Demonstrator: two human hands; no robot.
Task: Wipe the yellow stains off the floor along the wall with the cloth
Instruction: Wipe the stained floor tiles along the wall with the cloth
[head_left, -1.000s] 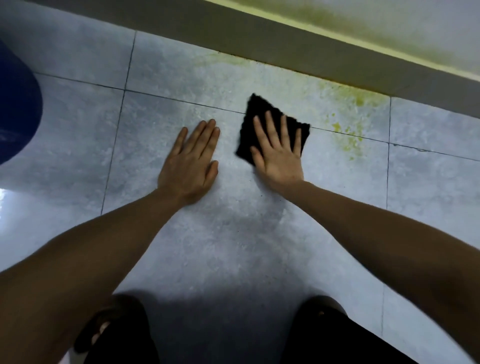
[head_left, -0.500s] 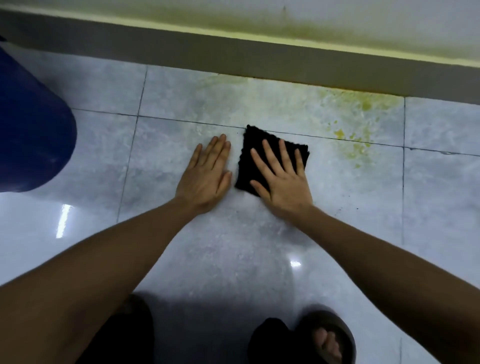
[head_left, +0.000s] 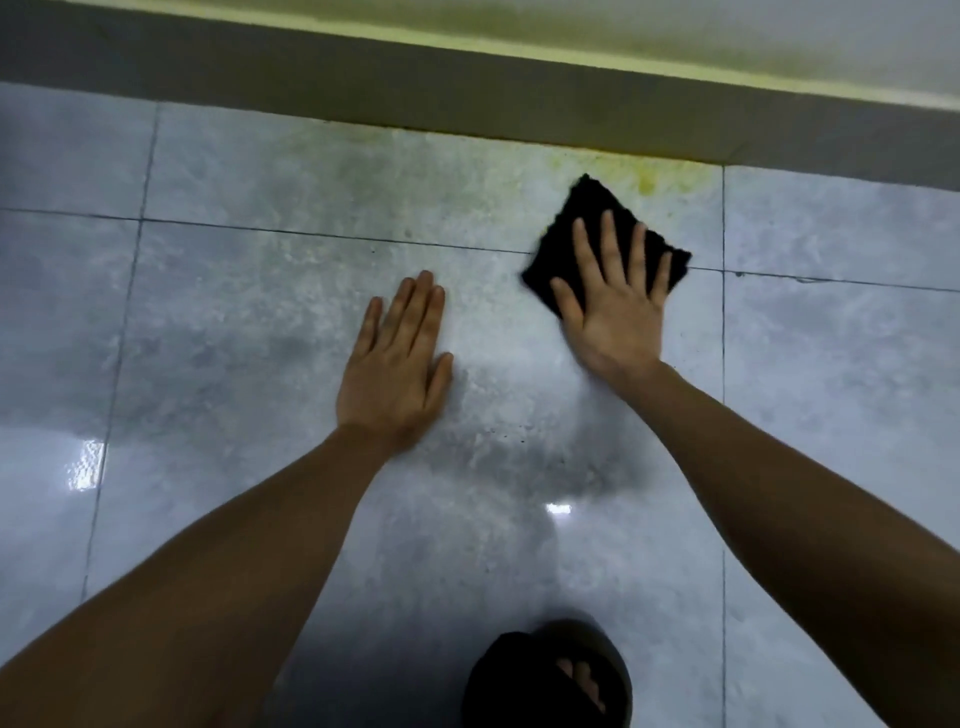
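Observation:
A black square cloth lies flat on the grey tiled floor close to the wall. My right hand presses down on it, palm flat and fingers spread, covering its near half. Yellow stains show on the tile just beyond the cloth's far corner, along the foot of the wall, and a fainter greenish smear runs to their left. To the left of the cloth, my left hand rests flat on the bare tile, holding nothing.
A dark grey skirting runs along the foot of the wall, with a yellow-green stained strip above it. My foot in a dark sandal is at the bottom edge. The floor is glossy, with light reflections.
My right hand has slid the cloth to the right and toward the wall, onto the yellow stains. The view has shifted and the blue object at the left is out of frame.

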